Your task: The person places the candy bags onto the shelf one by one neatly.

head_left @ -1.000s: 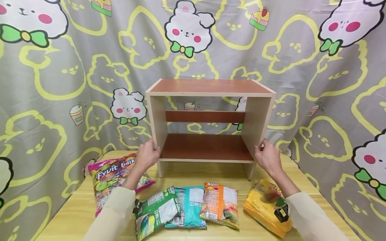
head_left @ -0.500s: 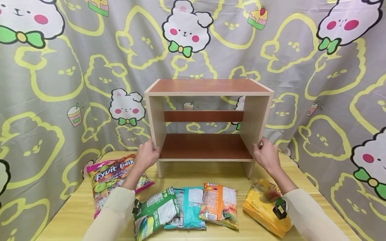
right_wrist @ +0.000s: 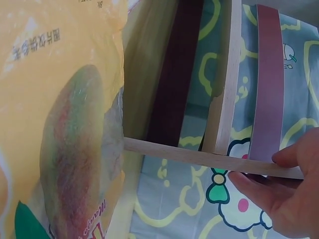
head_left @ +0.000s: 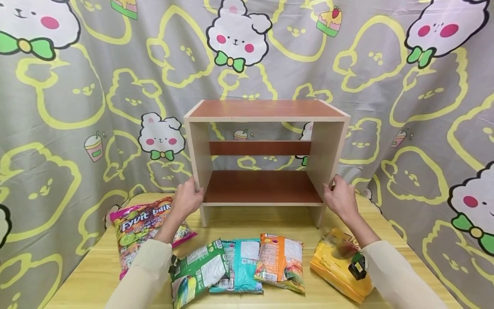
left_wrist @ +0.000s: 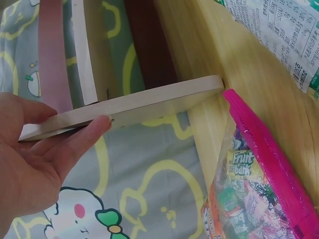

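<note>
A small two-tier shelf [head_left: 266, 186] with red-brown boards and pale side panels stands upright on the table. My left hand [head_left: 188, 197] grips the front edge of its left panel [left_wrist: 149, 102]. In the left wrist view, the thumb and fingers lie on opposite faces of that panel. On the other side my right hand [head_left: 341, 197] pinches the right panel [right_wrist: 209, 158] the same way. Its thumb and fingers straddle the edge in the right wrist view. Both tiers of the shelf hold nothing.
A pink-edged candy bag [head_left: 143, 223] lies left. Along the front are a green bag [head_left: 202, 268], a teal bag [head_left: 247, 266] and an orange bag [head_left: 279, 262]. A yellow mango bag [head_left: 335, 266] lies under the right forearm. A patterned curtain [head_left: 247, 81] hangs behind the table [head_left: 92, 266].
The head view has shifted slightly, so everything sits a few pixels further left and up. Both hands keep their hold on the shelf panels.
</note>
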The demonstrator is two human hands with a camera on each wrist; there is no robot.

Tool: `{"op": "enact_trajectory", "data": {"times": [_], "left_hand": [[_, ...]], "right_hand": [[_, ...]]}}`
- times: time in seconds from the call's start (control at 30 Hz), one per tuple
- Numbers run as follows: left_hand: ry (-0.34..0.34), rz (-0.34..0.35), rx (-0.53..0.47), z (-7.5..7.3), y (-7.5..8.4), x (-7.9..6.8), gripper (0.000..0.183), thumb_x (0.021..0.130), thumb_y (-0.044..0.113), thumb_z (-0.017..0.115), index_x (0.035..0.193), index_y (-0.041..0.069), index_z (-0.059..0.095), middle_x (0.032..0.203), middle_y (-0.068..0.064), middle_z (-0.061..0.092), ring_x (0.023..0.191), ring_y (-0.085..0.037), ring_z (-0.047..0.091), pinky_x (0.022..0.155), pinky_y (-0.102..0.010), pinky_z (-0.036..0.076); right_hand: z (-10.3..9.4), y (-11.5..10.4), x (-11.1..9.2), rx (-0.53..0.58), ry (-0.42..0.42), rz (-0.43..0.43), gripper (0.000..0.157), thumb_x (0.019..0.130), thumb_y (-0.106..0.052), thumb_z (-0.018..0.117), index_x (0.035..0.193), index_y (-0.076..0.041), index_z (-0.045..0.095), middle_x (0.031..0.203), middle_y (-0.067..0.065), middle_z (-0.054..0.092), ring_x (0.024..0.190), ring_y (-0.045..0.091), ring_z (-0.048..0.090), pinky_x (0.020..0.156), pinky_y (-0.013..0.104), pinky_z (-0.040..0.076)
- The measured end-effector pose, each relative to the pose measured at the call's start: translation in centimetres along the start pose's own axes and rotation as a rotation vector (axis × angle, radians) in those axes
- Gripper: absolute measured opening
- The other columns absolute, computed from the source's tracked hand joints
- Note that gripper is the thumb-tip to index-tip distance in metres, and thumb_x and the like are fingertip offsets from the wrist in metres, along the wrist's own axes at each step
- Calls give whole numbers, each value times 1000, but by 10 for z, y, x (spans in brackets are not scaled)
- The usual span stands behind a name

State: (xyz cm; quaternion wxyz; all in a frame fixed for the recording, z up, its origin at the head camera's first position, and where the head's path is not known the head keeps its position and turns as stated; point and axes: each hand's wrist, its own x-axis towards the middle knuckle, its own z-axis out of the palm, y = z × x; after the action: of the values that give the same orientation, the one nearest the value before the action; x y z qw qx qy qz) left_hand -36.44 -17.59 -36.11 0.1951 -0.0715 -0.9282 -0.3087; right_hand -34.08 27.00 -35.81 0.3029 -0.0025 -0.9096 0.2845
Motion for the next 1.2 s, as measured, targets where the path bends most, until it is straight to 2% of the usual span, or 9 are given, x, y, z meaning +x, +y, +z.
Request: {"op": "enact_trajectory", "data": {"times": [0.33,0.6,0.87,1.07,1.2], "left_hand": [[-4,-8,-2,-2,0,-1,40,98,20,58,128,-6,55,108,-33,70,90,-44,73,67,-47,58],[-23,-14,-10,-3,-3,1,42,98,20,58,132,-6,54,110,-33,70,86,-41,73,60,-40,57],[-53,-6,-13,-4,-1,1,46,98,20,58,134,-6,51,118,-34,67,102,-47,70,79,-52,59],[-76,-6,-30,-5,0,2,48,98,20,59,136,-8,50,122,-34,65,104,-46,70,80,-52,59],[-126,-47,-48,-15,2,4,57,97,30,65,139,-5,50,126,-31,65,107,-44,70,84,-51,58]], "right_hand": [[0,-2,0,-17,3,-15,20,94,-16,63,84,-1,58,82,28,72,73,43,71,59,45,53],[0,-4,-1,-11,6,-17,20,94,-16,63,82,-2,57,82,29,72,74,44,71,59,46,53],[-1,-3,-2,-33,12,-23,21,93,-16,63,79,-2,56,76,26,71,71,44,69,58,48,51],[-1,-4,-2,-32,16,-18,21,93,-16,63,80,-1,57,79,28,71,73,47,70,60,50,52],[2,-3,-2,-34,17,-9,20,94,-15,62,82,0,58,83,31,71,75,48,70,62,52,55]]}}
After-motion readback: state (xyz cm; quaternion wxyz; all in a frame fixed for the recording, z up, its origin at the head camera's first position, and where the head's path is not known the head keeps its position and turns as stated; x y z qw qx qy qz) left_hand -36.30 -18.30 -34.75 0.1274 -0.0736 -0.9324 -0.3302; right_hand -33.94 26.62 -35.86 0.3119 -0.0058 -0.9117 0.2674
